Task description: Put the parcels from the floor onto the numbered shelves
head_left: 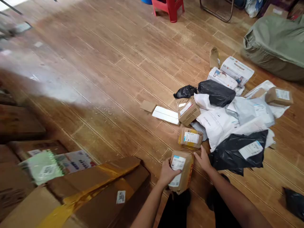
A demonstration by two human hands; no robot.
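My left hand (167, 172) grips a small brown cardboard parcel (182, 169) with a white label, held just above the wooden floor. My right hand (203, 159) touches the parcel's right edge with its fingers apart. Just beyond lies another small brown parcel with yellow tape and a white label (190, 138). A heap of parcels spreads to the right: white mailer bags (216, 122), a black bag with a label (239, 152), another black bag (216, 91) and a small box (188, 111).
Large taped cardboard boxes (95, 193) stack at the lower left. A flat white packet (165, 115) lies on the floor. A green sack (275, 44) sits at the far right, a red stool (169, 7) at the top, and a small box (279, 96) on the heap.
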